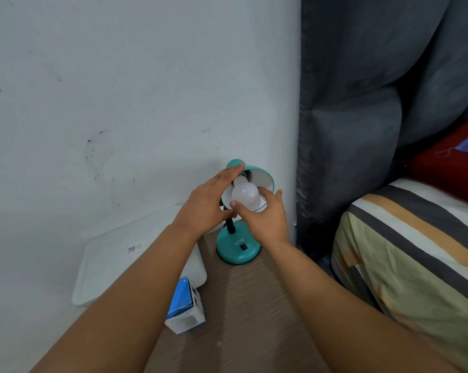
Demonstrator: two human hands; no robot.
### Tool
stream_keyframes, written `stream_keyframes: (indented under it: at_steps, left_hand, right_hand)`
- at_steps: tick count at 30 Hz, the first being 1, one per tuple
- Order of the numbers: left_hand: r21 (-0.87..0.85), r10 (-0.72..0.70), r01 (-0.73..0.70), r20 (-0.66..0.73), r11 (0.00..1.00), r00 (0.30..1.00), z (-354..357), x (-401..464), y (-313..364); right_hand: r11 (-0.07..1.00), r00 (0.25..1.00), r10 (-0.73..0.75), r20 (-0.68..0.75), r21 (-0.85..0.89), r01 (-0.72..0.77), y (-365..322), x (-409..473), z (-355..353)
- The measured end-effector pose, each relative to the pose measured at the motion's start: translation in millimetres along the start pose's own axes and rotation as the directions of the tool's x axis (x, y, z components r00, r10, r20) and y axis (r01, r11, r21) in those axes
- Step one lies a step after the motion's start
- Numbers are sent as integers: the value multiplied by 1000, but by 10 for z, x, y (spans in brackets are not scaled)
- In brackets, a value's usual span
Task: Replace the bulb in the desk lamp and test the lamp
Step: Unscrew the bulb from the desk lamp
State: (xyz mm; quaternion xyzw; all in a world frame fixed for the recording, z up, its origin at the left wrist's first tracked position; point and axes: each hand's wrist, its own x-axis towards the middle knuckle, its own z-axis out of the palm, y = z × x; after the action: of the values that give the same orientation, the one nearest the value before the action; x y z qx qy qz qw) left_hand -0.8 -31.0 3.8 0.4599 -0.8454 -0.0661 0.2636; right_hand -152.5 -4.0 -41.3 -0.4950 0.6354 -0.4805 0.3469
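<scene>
- 2 bare forearms reach forward over the brown wood-grain tabletop [254,305].
- A blue and white box [185,309] stands at the tabletop's left edge, with a white plastic container [114,262] just beyond it, off the edge by the wall.
- The teal desk lamp [238,246] stands at the far end of the tabletop; its round base carries a black switch [243,247].
- The right hand [262,214] cups the white bulb [245,195] from below, thumb and fingers [232,203] curled on the globe.
- The left hand [208,203] lies against the lamp's shade [262,179], fingers held straight and close together along the shade's left side.
- The bulb sits in the mouth of the tilted shade, its neck at the socket.
- Right of the lamp hang grey curtains [362,103], beside a striped bed cover [416,251].
</scene>
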Motion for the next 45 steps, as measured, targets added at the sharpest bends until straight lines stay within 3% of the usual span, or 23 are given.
stream_keyframes:
  at_steps: [9,14,20,28,33,37,45]
  left_hand:
    - [7,-4,4,-4,1000,1000,22,-38,20]
    - [10,-10,10,-8,1000,1000,23,-38,10]
    - [12,-4,4,-2,1000,1000,50,-27,7]
    - [6,-13,13,-9,1000,1000,68,-51,12]
    - [7,-18,18,-27,1000,999,55,-35,20]
    - [11,-9,9,-11,1000,1000,53,-34,22]
    - [-21,-30,30,5,999,1000,-5,-46,10]
  right_hand:
    - [989,989,-144,-44,27,145,-27,-25,46]
    - [978,995,-80,-62,189,91,-49,-17,33]
    - [982,998,24,-53,186,-14,-45,-43,31]
    - [965,996,-51,-73,253,68,-88,-44,23]
    - [938,999,35,-29,345,-23,-64,-87,46]
    - [958,995,76,-65,280,-55,-84,-82,12]
    - [972,998,-8,-60,232,22,-144,-98,-11]
